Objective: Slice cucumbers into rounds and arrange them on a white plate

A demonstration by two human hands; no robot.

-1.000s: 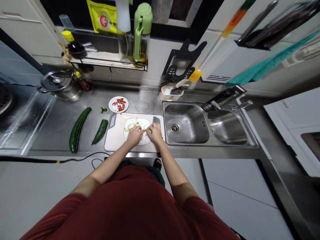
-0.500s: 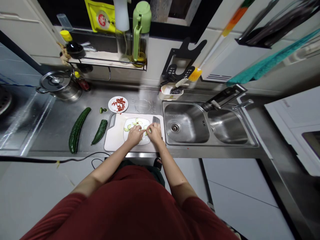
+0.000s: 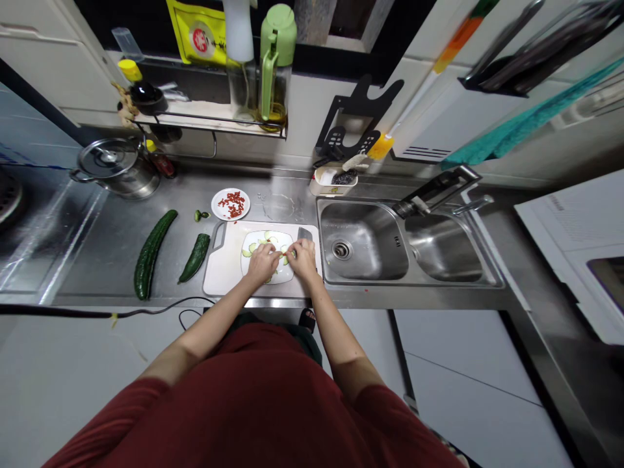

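Both hands are over a white squarish plate [image 3: 281,276] that rests on a white cutting board [image 3: 224,270]. Thin pale-green cucumber slices [image 3: 252,247] lie spread on the plate. My left hand [image 3: 263,262] is closed, its fingertips pinching a cucumber slice near the plate's middle. My right hand [image 3: 303,260] is closed too, fingertips on a cucumber slice just beside the left fingers. The fingers partly hide what they pinch. A knife blade [image 3: 305,233] shows beyond my right hand on the board; its handle is mostly covered by the hand.
Left of the board lie a cut cucumber [image 3: 195,258], a whole cucumber [image 3: 153,257] and small green end pieces [image 3: 201,215]. A small plate [image 3: 217,204] holds chopped red pieces. A double sink [image 3: 365,260] is at the right; a lidded pot [image 3: 131,185] stands back left.
Almost nothing differs. Both hands stay over the plate, with only slight finger movement at the cucumber slices.
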